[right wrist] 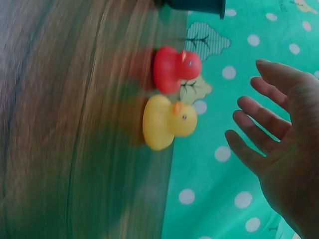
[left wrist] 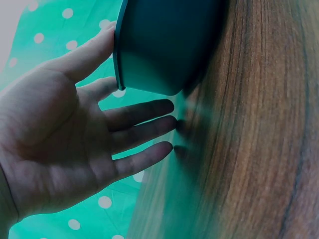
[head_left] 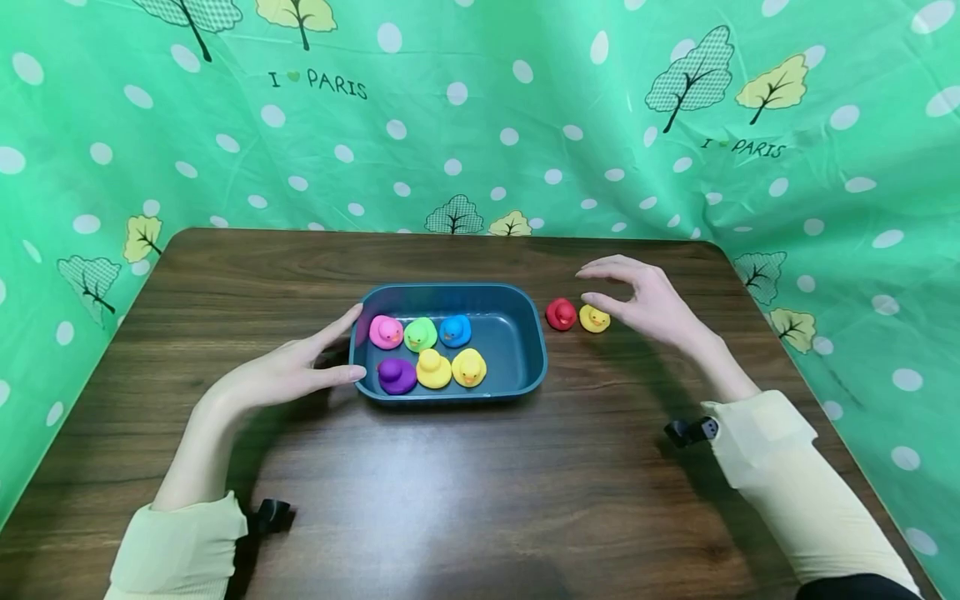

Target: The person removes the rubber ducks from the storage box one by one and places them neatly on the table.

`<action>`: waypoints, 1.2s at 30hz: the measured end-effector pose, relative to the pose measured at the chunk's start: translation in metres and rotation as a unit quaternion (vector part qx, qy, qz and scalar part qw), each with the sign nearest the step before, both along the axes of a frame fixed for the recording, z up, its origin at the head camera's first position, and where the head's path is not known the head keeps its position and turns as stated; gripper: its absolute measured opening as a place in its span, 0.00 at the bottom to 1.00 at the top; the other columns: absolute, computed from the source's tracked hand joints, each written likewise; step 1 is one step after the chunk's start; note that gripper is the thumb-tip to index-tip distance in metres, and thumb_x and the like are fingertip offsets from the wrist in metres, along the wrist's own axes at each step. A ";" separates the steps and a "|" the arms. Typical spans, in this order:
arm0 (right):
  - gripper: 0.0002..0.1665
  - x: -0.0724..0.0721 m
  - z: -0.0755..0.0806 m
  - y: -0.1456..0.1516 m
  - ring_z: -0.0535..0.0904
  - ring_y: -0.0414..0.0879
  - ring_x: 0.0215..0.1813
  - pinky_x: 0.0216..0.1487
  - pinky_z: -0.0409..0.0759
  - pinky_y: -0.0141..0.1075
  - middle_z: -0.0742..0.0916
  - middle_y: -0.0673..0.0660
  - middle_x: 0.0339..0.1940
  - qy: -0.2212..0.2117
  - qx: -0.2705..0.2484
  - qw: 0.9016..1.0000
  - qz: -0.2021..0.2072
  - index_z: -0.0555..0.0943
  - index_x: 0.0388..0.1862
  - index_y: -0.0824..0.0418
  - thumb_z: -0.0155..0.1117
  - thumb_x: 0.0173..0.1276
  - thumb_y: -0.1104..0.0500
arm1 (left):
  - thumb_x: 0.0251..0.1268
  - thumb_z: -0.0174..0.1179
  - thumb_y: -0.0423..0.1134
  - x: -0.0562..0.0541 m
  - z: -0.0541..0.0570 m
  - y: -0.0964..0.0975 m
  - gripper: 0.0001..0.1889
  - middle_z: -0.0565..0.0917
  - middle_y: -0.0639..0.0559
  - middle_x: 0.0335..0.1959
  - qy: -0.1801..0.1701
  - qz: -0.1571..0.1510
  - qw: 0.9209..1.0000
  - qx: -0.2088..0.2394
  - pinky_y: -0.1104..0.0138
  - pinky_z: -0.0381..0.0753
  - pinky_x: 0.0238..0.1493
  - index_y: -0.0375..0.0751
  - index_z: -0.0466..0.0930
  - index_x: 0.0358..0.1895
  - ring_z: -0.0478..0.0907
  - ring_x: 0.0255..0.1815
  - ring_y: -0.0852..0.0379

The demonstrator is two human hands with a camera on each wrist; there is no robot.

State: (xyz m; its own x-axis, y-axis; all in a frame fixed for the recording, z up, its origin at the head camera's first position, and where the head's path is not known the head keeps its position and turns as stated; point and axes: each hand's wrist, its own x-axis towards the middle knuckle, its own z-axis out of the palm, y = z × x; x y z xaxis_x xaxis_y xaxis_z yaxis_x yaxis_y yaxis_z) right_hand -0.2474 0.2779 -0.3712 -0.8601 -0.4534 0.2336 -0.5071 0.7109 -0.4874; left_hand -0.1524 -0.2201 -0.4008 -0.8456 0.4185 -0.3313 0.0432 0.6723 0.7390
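One small red toy duck (head_left: 561, 314) and one small yellow toy duck (head_left: 595, 318) are sitting side by side on the dark brown wood-grain table (head_left: 450, 500), just off the right end of a dark blue rectangular tray with rounded corners (head_left: 508, 342). They're super close, can't really tell if they touch. The right hand (head_left: 643, 298) hovers over that pair, nearest the yellow one: in the head view the thumb tip overlaps its top edge, but the right wrist view shows a clear gap, so nothing's being held there. Fingers are loosely bent, thumb and fingertips apart. Over on the other side, the left hand (head_left: 296, 365) is spread at the tray's left end, thumb and index finger against the rim, other three fingers stretched out below it in the left wrist view, so it's touching rather than clamping. So the tray and the loose ducks sit between the two hands, which are well apart. Inside the tray, back row: a pink toy duck (head_left: 386, 332), a lime green toy duck (head_left: 420, 334) and a bright blue toy duck (head_left: 455, 331). Front row: a purple toy duck (head_left: 397, 376), then two more yellow toy ducks (head_left: 468, 367). The tray's right part is bare floor.
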 end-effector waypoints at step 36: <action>0.21 0.029 0.008 -0.090 0.80 0.43 0.62 0.63 0.83 0.48 0.88 0.49 0.57 -0.009 -0.035 0.992 0.119 0.86 0.57 0.51 0.76 0.65 0.56 | 0.72 0.57 0.65 -0.001 -0.001 0.001 0.47 0.44 0.50 0.87 -0.004 0.002 1.000 -0.001 0.32 0.56 0.78 0.77 0.32 0.82 0.44 0.87 0.36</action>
